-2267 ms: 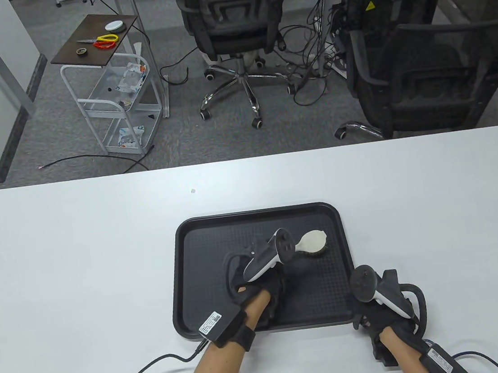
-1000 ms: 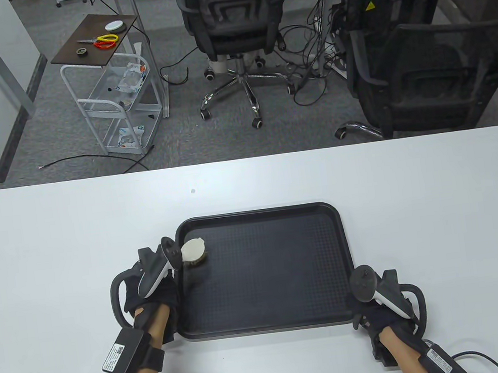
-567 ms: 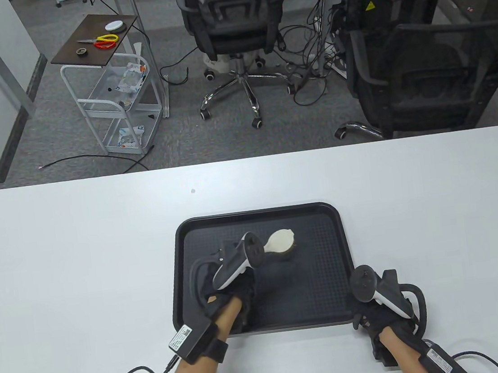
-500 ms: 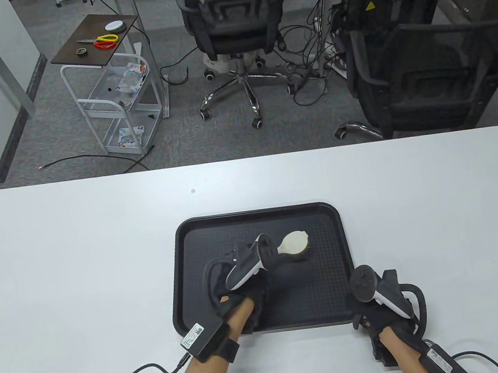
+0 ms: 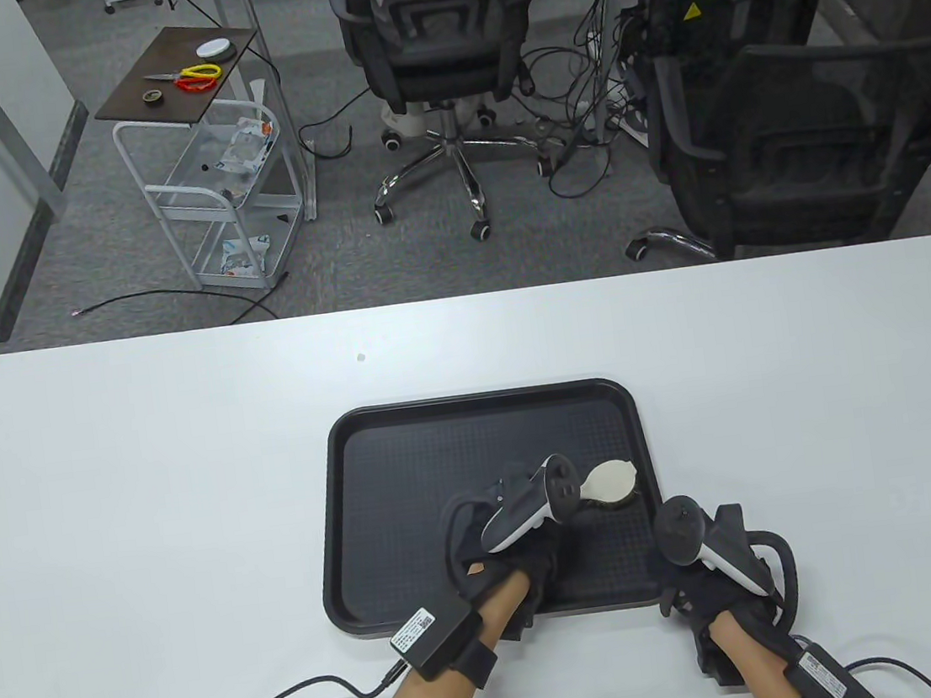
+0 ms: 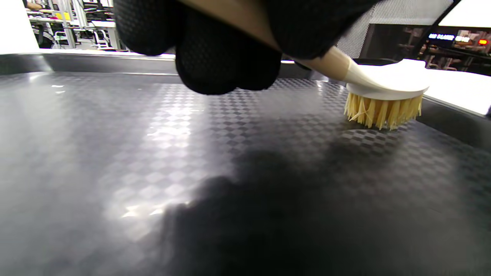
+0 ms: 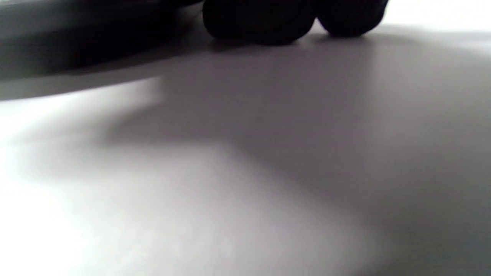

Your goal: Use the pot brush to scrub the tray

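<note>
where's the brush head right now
In the table view the brush head sits inside the tray, close to its right rim, just beyond the left hand; the left wrist view shows its bristles down on the tray floor.

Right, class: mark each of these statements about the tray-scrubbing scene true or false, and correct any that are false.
1. The left hand grips the pot brush. True.
2. The brush head is at the tray's far left corner. False: it is near the tray's right edge.
3. The bristles point down at the tray floor. True.
4. The right hand holds a second brush. False: it holds no brush and sits at the tray's near right corner.
5. The brush lies on the bare white table. False: it is inside the tray.
</note>
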